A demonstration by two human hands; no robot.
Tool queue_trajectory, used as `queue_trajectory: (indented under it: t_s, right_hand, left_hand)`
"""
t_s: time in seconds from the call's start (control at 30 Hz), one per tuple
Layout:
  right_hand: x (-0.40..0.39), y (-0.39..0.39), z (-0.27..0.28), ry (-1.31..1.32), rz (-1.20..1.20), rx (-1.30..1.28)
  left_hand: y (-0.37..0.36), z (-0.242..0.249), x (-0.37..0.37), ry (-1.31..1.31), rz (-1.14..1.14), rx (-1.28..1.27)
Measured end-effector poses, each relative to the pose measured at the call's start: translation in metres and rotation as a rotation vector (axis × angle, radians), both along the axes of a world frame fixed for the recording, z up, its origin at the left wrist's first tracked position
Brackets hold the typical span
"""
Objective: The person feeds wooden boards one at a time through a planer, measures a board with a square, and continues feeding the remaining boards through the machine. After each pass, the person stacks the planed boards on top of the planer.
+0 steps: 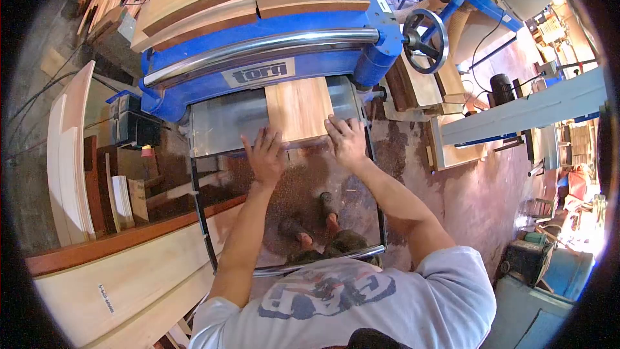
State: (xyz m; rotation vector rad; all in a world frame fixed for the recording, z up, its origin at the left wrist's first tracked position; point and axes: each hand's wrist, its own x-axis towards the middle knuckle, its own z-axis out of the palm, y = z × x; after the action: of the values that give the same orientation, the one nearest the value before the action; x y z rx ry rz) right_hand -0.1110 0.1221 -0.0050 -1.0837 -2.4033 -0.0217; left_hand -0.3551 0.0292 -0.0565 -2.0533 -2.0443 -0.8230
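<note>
A pale wooden board (298,106) lies flat on the metal bed (226,123) of a blue planer (323,68) marked "torq". Its far end is hidden under the machine's body. My left hand (265,155) rests at the board's near left corner, fingers spread over the bed's edge and the wood. On the opposite side, my right hand (347,141) lies against the near right corner, its fingertips stretched onto the board's edge. Neither hand appears wrapped around the board. The undersides of both hands are hidden.
Thick boards (194,0) are stacked on top of the planer, behind a chrome roller (258,55). A handwheel (425,41) sticks out at the right. Wood panels (71,161) lean at the left. Below me, a metal frame bar (316,266) crosses near my feet.
</note>
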Motion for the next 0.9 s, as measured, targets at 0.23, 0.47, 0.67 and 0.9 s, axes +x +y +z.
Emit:
queue_trajectory:
  t_s: [0.23,0.47,0.67,0.9]
  right_hand:
    - [-0.008,0.015,-0.012,-0.026,0.013,0.026]
    - [-0.028,0.019,0.061,0.039,0.097,-0.147]
    - [-0.044,0.093,0.171,0.601,-0.017,-0.075]
    - [-0.07,0.113,0.142,0.463,0.048,0.157]
  left_hand:
    - [0.017,0.006,-0.007,-0.013,0.014,-0.03]
    - [0.017,0.063,0.007,-0.123,0.142,-0.077]
    - [0.06,0.232,-0.099,-0.416,0.294,0.459]
    - [0.211,0.26,-0.313,-0.684,0.713,0.042]
